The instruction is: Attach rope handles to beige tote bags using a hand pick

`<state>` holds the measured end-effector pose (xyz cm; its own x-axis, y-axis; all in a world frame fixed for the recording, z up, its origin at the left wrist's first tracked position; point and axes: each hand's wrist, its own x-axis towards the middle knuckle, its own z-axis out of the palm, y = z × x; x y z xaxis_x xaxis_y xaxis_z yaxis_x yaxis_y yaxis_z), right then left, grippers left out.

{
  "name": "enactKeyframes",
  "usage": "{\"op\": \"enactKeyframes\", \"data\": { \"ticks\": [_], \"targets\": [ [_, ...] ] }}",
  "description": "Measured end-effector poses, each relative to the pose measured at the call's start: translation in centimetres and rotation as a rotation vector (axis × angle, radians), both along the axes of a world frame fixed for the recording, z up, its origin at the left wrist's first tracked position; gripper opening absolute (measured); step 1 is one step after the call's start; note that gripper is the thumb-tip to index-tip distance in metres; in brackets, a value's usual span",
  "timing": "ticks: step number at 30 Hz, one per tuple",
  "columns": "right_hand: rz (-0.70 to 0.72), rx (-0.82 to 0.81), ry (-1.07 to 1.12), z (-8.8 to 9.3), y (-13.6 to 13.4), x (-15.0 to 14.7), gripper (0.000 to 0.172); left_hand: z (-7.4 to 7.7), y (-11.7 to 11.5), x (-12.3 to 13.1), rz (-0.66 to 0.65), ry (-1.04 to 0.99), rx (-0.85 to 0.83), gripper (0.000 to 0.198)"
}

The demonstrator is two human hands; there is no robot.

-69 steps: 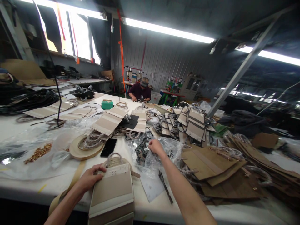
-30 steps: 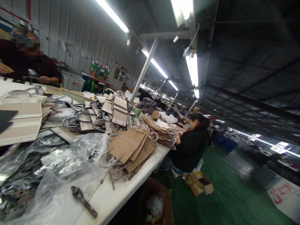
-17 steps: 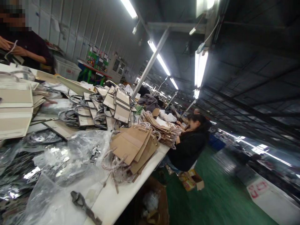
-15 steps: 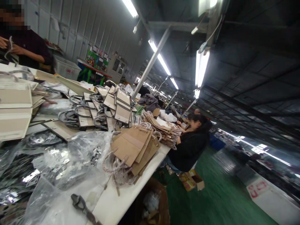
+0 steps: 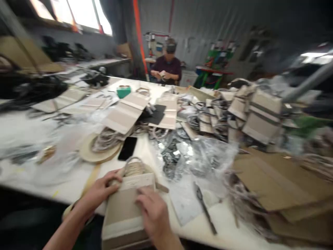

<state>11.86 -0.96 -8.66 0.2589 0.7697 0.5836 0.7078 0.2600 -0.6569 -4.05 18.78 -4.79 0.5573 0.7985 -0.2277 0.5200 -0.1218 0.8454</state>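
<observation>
A beige handbag piece [image 5: 125, 205] with a paler band lies at the table's front edge, in front of me. My left hand [image 5: 106, 185] is closed over its upper left edge, fingers curled and thumb on the near face. My right hand [image 5: 154, 208] is closed against its right side, with bent, slightly blurred fingers on the face. Behind its upper edge shows a looped handle [image 5: 134, 165]. A black phone [image 5: 127, 148] lies beyond, beside a tape roll [image 5: 87, 149] with coiled cords on it. To the right lies a dark hand tool [image 5: 205, 208], apart from my hands.
Clear plastic bags [image 5: 208, 156] with small metal parts spread over the table's middle. Brown bag panels [image 5: 273, 180] are piled at right, more beige panels [image 5: 265, 114] behind. Across the table a person [image 5: 166, 66] sits holding something small. A green box [image 5: 123, 91] stands farther back.
My view has swung left and down from the aisle to the table in front of me. Both my hands and the handbag piece have come into view.
</observation>
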Motion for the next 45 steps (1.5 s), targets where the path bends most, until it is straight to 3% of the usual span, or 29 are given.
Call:
{"op": "enactKeyframes", "data": {
  "ticks": [2,4,10,18,31,36,45],
  "targets": [
    [0.03,-0.013,0.025,0.0,-0.1,-0.7,0.026,1.3,-0.9,-4.2,0.045,-0.023,-0.059,0.032],
    [0.055,-0.03,0.03,0.3,-0.4,-0.3,0.025,1.7,-1.5,-5.1,0.059,-0.079,-0.124,0.034],
    [0.069,-0.1,0.074,0.8,-1.2,0.1,0.017,0.7,-2.0,-3.6,0.078,-0.129,-0.197,0.036],
    [0.072,-0.075,0.044,1.2,-1.5,-0.8,0.015,1.0,-3.0,-4.5,0.14,-0.183,-0.228,0.028],
    [0.037,-0.101,-0.027,1.5,-1.4,-1.7,0.018,0.0,-3.0,-4.7,0.177,-0.268,-0.28,0.028],
    [0.036,-0.108,0.003,1.5,-1.4,-1.7,0.018,0.1,-3.2,-4.8,0.17,-0.297,-0.237,0.027],
    [0.128,-0.229,0.105,2.7,-0.9,0.0,0.014,1.0,-3.1,-4.2,0.125,-0.135,-0.063,0.025]
  ]
}}
